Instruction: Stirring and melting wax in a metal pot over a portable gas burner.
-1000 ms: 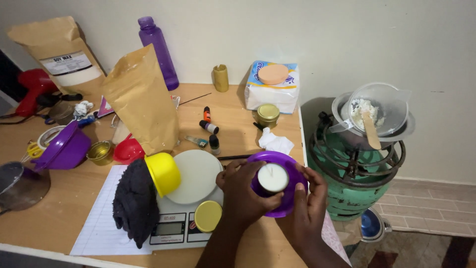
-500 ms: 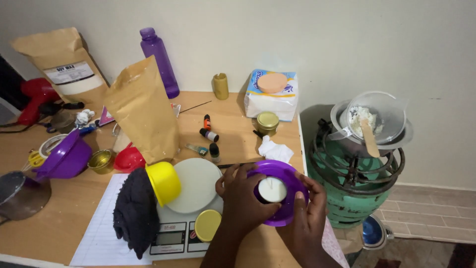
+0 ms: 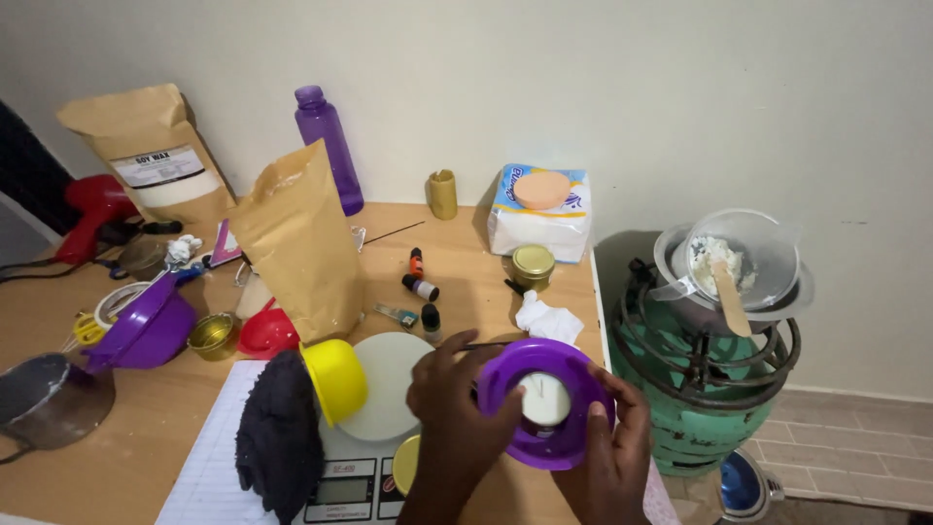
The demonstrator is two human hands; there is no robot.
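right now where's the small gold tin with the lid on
In the head view the small gold tin sits toward the table's right edge, just in front of the tissue pack and behind the crumpled white tissue.

Two brown paper bags (image 3: 146,156) (image 3: 301,238) stand on the bench, with one purple bottle (image 3: 330,146) and two purple bowls (image 3: 146,326) (image 3: 544,399). Three small dropper bottles (image 3: 417,262) (image 3: 421,288) (image 3: 431,321) lie mid-bench. There is one yellow bowl (image 3: 335,379), one red bowl (image 3: 267,332), one scale (image 3: 360,467) and one tissue pack (image 3: 539,214).
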